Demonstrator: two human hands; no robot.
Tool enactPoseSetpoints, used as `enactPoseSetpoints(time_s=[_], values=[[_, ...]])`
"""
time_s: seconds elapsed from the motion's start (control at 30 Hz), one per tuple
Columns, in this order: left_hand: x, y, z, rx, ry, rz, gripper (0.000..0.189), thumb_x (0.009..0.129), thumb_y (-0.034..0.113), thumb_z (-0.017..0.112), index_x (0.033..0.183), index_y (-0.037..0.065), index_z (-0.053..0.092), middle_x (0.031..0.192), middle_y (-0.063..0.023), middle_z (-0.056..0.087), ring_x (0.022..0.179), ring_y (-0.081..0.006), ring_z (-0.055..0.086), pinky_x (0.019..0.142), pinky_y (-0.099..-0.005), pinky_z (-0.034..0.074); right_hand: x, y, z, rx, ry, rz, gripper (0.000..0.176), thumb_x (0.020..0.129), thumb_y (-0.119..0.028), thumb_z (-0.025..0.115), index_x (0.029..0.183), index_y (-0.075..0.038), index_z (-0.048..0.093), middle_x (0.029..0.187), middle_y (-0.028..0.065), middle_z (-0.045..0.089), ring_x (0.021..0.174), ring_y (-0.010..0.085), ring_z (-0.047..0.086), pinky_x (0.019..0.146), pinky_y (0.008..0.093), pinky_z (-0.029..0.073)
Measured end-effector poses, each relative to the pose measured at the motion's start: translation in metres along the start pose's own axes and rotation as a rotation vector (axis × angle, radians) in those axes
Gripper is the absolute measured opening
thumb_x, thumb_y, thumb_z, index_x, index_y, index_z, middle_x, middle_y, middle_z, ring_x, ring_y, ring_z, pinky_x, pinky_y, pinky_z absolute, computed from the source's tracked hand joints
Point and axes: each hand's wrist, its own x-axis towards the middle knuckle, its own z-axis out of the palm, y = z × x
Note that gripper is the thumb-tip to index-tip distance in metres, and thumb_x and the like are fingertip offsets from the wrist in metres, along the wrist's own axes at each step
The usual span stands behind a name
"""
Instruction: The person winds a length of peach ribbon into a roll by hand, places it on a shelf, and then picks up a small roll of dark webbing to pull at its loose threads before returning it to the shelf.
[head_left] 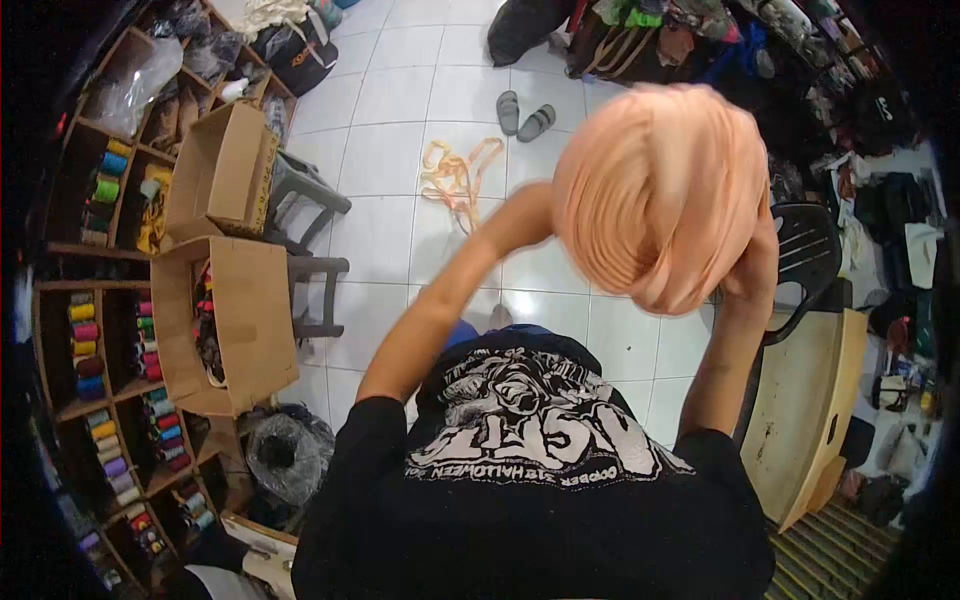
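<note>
A big peach-coloured roll of fabric strip (610, 190), wound in many layers, is held up in front of me, high above the floor. My right hand (757, 262) grips its lower right side, with the fingers partly tucked behind it. At its left edge is my left hand (540, 208), reaching behind the roll; most of that hand is hidden. A loose band of the fabric crosses the front of the roll. On the tiled floor beyond lies a tangled yellow-orange strip (455, 180).
On the left, wooden shelves (60, 250) hold several thread spools. Two open cardboard boxes (265, 330) stand beside them, near a grey plastic stool (325, 290). Grey sandals (537, 122) lie ahead. A black chair (808, 245) and wooden table (815, 400) are on the right.
</note>
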Motion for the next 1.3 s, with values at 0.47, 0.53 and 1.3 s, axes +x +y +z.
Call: enactPoseSetpoints(time_s=[0.47, 0.53, 1.3], values=[[0.023, -0.012, -0.067, 0.572, -0.066, -0.118, 0.014, 0.079, 0.019, 0.064, 0.082, 0.005, 0.062, 0.061, -0.0120, 0.060, 0.059, -0.0283, 0.061, 0.074, -0.0387, 0.049, 0.009, 0.030, 0.010, -0.719, -0.346, 0.065, 0.040, 0.077, 0.005, 0.058, 0.117, 0.001, 0.059, 0.110, 0.0100, 0.064, 0.100, 0.0175, 0.060, 0.088, 0.0285, 0.046], [0.019, -0.012, -0.074, 0.372, -0.065, -0.308, 0.016, 0.079, 0.019, 0.064, 0.084, 0.004, 0.064, 0.065, -0.0136, 0.062, 0.060, -0.0295, 0.061, 0.067, -0.0368, 0.049, 0.006, 0.033, 0.004, -0.594, -0.334, 0.066, 0.042, 0.077, 0.006, 0.056, 0.119, 0.002, 0.057, 0.112, 0.0103, 0.064, 0.103, 0.0177, 0.059, 0.090, 0.0286, 0.045], [0.006, 0.093, -0.008, -0.455, 0.479, -0.315, 0.032, 0.097, 0.013, 0.049, 0.127, 0.002, 0.050, 0.072, -0.0051, 0.059, 0.053, -0.0082, 0.049, 0.049, -0.0242, 0.043, 0.030, 0.011, 0.056, 0.248, 0.168, -0.297, 0.042, 0.090, 0.001, 0.048, 0.131, -0.001, 0.042, 0.119, 0.0117, 0.057, 0.098, 0.0170, 0.064, 0.082, 0.0273, 0.055]])
